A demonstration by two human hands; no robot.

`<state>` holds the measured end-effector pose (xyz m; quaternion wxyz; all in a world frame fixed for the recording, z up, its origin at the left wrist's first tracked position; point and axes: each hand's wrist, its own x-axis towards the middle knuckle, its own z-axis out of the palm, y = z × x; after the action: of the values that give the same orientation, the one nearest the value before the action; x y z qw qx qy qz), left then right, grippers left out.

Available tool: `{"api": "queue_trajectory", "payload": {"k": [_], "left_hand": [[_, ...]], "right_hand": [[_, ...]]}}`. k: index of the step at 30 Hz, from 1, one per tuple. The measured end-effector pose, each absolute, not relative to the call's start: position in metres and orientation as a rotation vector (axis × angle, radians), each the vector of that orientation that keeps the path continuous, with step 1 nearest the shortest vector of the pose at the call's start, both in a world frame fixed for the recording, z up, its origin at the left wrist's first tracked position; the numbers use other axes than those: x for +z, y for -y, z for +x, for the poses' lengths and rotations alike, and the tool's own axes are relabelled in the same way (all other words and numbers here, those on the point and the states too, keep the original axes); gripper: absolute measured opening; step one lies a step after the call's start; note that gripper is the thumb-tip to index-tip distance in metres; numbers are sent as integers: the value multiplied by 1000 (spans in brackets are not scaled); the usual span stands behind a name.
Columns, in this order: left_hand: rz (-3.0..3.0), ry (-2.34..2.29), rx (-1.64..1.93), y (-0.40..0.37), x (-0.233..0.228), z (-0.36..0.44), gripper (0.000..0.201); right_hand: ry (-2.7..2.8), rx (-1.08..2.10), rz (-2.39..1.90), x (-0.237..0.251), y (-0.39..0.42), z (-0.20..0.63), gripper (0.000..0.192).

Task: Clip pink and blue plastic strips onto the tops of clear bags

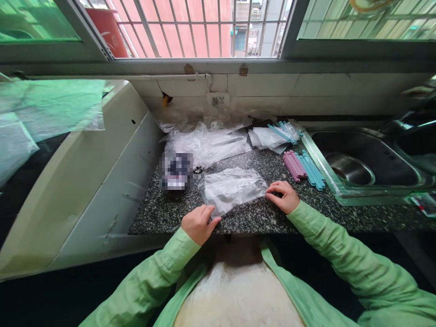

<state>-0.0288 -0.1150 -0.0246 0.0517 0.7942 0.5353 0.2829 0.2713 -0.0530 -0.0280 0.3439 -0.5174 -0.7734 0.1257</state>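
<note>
A clear plastic bag (235, 186) lies flat and slightly crinkled on the speckled dark countertop (245, 220) in front of me. At its lower left corner is my left hand (199, 223), with thumb and fingers parted and the fingertips touching the film. My right hand (284, 196) pinches the bag's right edge between thumb and forefinger. Beyond the bag, more clear plastic bags (211, 143) are heaped in a loose pile. Pink strips (294, 165) and light blue strips (310, 169) lie bundled to the right of my right hand.
A blurred-out dark object (176, 171) stands left of the bag. Small flat packets (269, 137) and more blue strips (284, 131) lie further back. A steel sink (368, 154) is at the right, a large pale appliance (102, 181) at the left. A barred window (200, 29) is behind.
</note>
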Motion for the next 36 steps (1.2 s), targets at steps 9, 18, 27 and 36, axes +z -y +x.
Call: {"api": "queue_trajectory", "payload": {"k": [9,18,27,36], "left_hand": [[3086,-1641,763,100,-25,-27,16],[3090,-1653,1003,86,-15,-6,34],[3100,-1704,989,65,-10,-13,20],[3069,-1615,974,85,-4,-35,15]], "right_hand": [[2040,377,-1148,-5,45,269,11],[2060,396,-1035,24,44,265,16],[2058,427,-1060,39,38,278,24],[2102,407,-1081,34,54,277,21]]}}
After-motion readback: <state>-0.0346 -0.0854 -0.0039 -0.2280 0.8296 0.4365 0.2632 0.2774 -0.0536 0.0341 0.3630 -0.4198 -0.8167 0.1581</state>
